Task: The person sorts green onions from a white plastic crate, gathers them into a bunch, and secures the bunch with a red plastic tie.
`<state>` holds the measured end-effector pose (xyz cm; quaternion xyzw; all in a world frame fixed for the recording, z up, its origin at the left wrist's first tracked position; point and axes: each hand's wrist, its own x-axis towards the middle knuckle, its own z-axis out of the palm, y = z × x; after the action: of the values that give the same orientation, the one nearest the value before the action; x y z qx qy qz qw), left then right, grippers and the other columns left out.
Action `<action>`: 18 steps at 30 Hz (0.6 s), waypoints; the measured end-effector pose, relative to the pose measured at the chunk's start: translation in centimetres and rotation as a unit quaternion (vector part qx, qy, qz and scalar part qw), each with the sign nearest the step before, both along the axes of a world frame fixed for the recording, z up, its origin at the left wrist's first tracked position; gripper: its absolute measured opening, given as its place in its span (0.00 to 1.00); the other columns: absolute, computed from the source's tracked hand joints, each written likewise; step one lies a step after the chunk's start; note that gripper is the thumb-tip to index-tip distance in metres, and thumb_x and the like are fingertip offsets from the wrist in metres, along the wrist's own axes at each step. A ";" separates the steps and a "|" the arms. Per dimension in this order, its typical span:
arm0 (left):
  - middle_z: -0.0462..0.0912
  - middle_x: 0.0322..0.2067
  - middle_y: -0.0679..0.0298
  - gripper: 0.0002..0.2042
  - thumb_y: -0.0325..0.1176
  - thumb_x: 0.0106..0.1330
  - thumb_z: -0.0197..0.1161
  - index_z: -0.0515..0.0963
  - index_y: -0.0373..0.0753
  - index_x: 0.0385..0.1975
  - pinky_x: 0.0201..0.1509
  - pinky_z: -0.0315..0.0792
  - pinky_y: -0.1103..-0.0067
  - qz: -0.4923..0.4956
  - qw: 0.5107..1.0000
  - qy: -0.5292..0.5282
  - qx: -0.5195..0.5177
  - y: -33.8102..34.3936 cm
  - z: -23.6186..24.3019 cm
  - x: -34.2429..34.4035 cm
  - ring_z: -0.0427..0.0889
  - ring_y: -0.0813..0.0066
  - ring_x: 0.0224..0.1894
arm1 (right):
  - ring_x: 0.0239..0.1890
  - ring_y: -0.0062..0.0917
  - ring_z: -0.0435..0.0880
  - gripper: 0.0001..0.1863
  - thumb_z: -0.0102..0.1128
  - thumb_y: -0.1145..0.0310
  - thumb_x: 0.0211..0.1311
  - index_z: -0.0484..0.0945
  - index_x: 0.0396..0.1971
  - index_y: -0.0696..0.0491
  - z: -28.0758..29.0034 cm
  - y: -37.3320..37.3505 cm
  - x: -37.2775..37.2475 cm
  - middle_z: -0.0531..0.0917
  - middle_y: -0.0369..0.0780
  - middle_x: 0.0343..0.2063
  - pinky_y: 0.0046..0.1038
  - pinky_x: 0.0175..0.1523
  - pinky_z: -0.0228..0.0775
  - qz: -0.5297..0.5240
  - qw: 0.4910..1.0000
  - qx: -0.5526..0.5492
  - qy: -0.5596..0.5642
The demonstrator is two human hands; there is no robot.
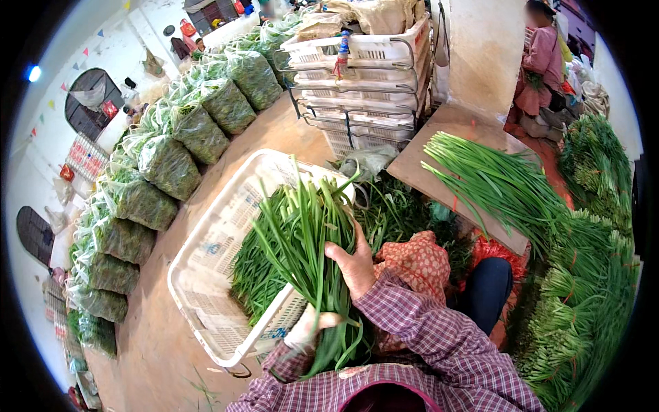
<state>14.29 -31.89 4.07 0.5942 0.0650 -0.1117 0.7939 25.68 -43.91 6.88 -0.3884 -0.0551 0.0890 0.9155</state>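
Chive bunch: the long green bunch [316, 233], chives by the look of it, is up over the near right side of the white plastic basket [184, 292], pale ends pointing away.
Right hand: this hand [353, 264] is closed on the bunch's right side, thumb in front.
Left hand: this hand [312, 328] is wrapped around the lower, leafy part.
Holding well: I think it's best to hold snugly with both hands, keep the ends even, and not squash the soft leaves.
Basket: more loose greens [257, 278] lie inside.
Floor: brown and smooth [161, 281], with the basket on it.
Board: a brown top [436, 127] holds more long greens [480, 168].
Room: stuffed bags [168, 168] in a row, stacked crates [360, 72], another person [546, 58].
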 end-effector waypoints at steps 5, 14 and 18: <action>0.80 0.37 0.63 0.19 0.20 0.50 0.69 0.75 0.33 0.44 0.42 0.76 0.76 0.032 0.993 0.094 -0.067 -2.0 2.5 0.3 0.80 0.72 0.37 | 0.57 0.28 0.70 0.41 0.63 0.78 0.53 0.52 0.66 0.58 0.7 0.4 -0.9 0.67 0.44 0.57 0.28 0.61 0.66 -0.007 1.000 -0.008 -0.018; 0.80 0.30 0.54 0.23 0.28 0.47 0.67 0.72 0.29 0.45 0.36 0.79 0.70 -0.015 0.992 0.126 0.015 4.6 7.3 0.9 0.80 0.64 0.31 | 0.47 0.32 0.80 0.34 0.63 0.54 0.59 0.65 0.55 0.65 2.9 -6.4 3.5 0.75 0.52 0.53 0.33 0.49 0.78 0.016 0.915 -0.349 -0.199; 0.81 0.29 0.57 0.19 0.31 0.47 0.68 0.76 0.30 0.39 0.37 0.77 0.74 -0.029 0.989 0.094 0.113 5.5 9.9 0.5 0.80 0.69 0.31 | 0.26 0.16 0.81 0.24 0.65 0.71 0.56 0.72 0.53 0.60 6.6 -7.4 4.3 0.82 0.44 0.44 0.20 0.30 0.76 -0.098 0.924 -0.260 -0.264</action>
<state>14.80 -26.40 14.01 0.6685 0.1340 -0.1816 0.7086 29.98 -51.29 13.50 -0.6259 -0.2309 -0.0958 0.7388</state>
